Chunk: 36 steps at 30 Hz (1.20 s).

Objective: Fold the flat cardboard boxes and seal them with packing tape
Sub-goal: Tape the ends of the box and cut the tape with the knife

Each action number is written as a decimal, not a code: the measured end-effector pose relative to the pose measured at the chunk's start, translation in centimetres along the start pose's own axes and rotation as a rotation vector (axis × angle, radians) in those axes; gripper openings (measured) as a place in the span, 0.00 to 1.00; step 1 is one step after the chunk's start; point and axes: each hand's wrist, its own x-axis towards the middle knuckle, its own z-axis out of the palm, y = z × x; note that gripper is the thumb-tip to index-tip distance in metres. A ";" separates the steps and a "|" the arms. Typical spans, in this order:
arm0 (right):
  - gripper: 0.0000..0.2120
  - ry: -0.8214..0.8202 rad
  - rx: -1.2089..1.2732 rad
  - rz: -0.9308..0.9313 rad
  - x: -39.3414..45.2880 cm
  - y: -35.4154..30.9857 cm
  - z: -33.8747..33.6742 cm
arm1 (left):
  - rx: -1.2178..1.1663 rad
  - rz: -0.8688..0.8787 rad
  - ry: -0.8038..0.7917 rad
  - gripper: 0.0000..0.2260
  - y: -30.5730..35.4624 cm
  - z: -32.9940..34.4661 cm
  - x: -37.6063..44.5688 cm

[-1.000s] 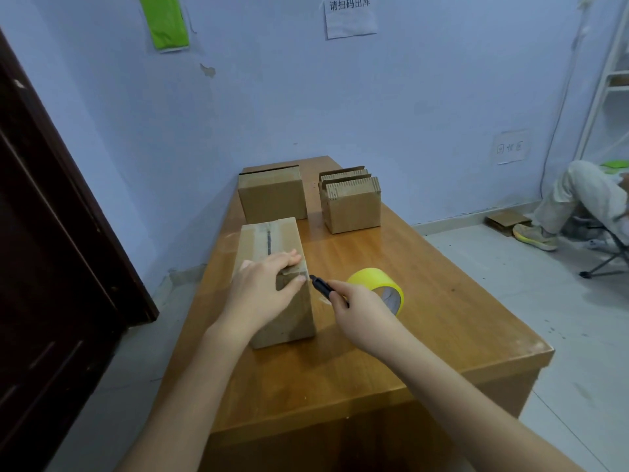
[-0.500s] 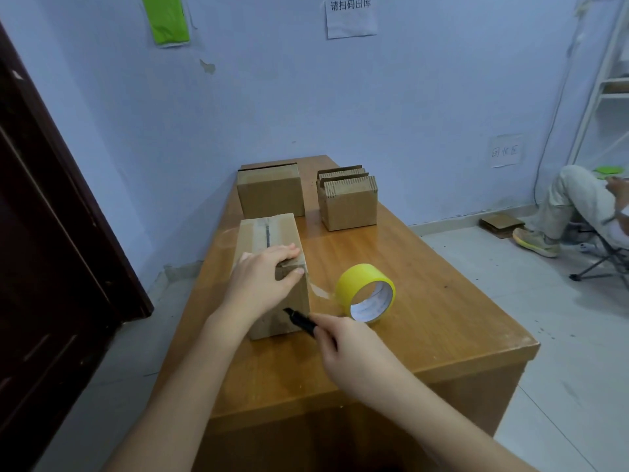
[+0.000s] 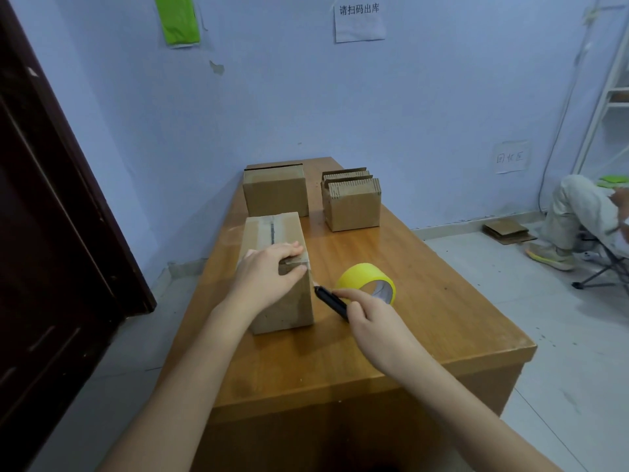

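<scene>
A folded cardboard box point(image 3: 272, 233) with a strip of clear tape along its top seam stands on the wooden table point(image 3: 425, 301). My left hand point(image 3: 265, 274) grips its near top corner, thumb on the right side. My right hand point(image 3: 371, 318) holds a black cutter point(image 3: 330, 301), its tip at the box's right edge just below the corner. A yellow roll of packing tape point(image 3: 366, 279) lies on the table right behind the cutter. Whether a tape strand still links roll and box is unclear.
At the table's far end stand a second folded box point(image 3: 275, 192) and a bundle of flat boxes set on edge point(image 3: 350, 202). A dark door point(image 3: 51, 216) is on the left. A seated person point(image 3: 578, 216) and a white shelf are at the right.
My right hand with the cutter dropped toward me half a second ago, then rose back to the box's right edge. My left hand stays on the corner. The camera view shifted slightly.
</scene>
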 end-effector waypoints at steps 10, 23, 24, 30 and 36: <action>0.09 0.309 0.314 0.047 1.8 3.3 -3.7 | -0.013 -0.005 0.002 0.18 0.3 -0.1 -0.2; 0.07 0.438 -0.266 0.310 5.6 13.9 -5.0 | 0.027 -0.039 0.042 0.17 0.9 -0.1 -0.5; 0.08 0.433 -0.340 0.327 5.7 14.3 -4.7 | 0.027 -0.040 0.044 0.17 1.0 -0.1 -0.5; 0.14 0.298 -0.597 0.446 6.1 14.7 -4.3 | 0.030 -0.035 0.054 0.16 1.0 0.0 -0.5; 0.20 0.133 -0.847 0.470 6.8 11.7 -5.0 | 0.029 -0.036 0.058 0.16 0.8 0.0 -0.4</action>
